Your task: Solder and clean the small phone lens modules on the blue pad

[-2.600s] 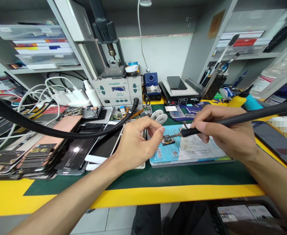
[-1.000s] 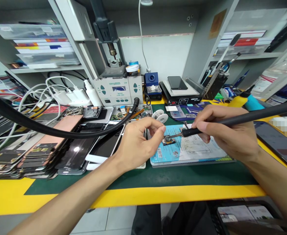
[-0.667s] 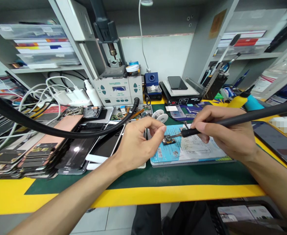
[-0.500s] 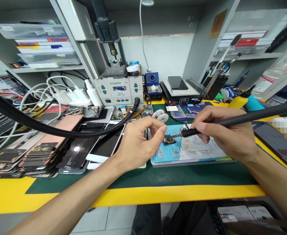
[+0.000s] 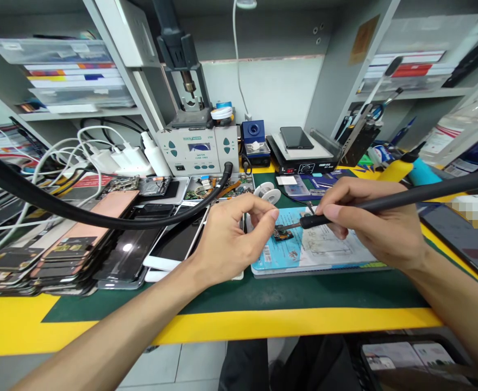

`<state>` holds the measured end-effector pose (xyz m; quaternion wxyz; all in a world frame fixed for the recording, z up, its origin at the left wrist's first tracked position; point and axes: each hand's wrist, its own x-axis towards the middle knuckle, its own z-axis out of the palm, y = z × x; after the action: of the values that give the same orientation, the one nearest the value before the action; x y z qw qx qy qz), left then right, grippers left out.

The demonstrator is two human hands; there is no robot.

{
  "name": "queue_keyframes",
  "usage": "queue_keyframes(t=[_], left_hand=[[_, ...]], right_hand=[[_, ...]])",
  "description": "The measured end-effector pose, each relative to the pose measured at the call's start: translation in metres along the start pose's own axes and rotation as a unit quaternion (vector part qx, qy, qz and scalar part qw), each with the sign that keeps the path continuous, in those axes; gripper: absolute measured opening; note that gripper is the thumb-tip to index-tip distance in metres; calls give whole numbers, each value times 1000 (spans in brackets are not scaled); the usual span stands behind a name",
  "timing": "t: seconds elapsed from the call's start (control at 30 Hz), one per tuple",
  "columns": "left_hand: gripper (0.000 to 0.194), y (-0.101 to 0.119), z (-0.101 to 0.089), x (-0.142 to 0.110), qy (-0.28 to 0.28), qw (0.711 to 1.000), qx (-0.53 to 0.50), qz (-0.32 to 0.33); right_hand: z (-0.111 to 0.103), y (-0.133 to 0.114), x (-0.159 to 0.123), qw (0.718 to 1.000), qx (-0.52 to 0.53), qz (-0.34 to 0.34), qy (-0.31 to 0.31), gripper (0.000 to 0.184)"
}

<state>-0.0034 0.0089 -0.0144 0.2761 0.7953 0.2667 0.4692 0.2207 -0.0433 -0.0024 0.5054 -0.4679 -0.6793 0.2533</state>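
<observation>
Head view: a person at a repair bench in front of me, both bare hands above a green mat [image 5: 304,298].
Small electronic part [image 5: 283,233]: dark, lying on the left portion of a blue-and-white booklet [image 5: 324,256], between the two hands.
Right hand [image 5: 373,222]: fingers closed round a black-handled iron [image 5: 314,220]; metal tip at the part, contact too small to tell.
Left hand [image 5: 239,239]: thumb and forefinger nearly together just beside the part; I cannot tell whether anything is pinched there.
White spool [image 5: 268,193]: just behind the left fingers.
Phone panels [image 5: 92,228]: stacked, left of the left hand.
Grey station [image 5: 200,152]: at the back, black hose [image 5: 149,224] curving leftward from its front.
Black plate unit [image 5: 324,165]: behind the booklet, dark phone [image 5: 296,138] on top.
</observation>
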Motion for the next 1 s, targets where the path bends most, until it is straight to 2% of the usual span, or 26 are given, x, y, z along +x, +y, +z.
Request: queue_keyframes(t=[1.0], left_hand=[[14,1,-1,1,1,1000,1,2]], right_hand=[[1,-4,0,999,-27,-8,-14,20]])
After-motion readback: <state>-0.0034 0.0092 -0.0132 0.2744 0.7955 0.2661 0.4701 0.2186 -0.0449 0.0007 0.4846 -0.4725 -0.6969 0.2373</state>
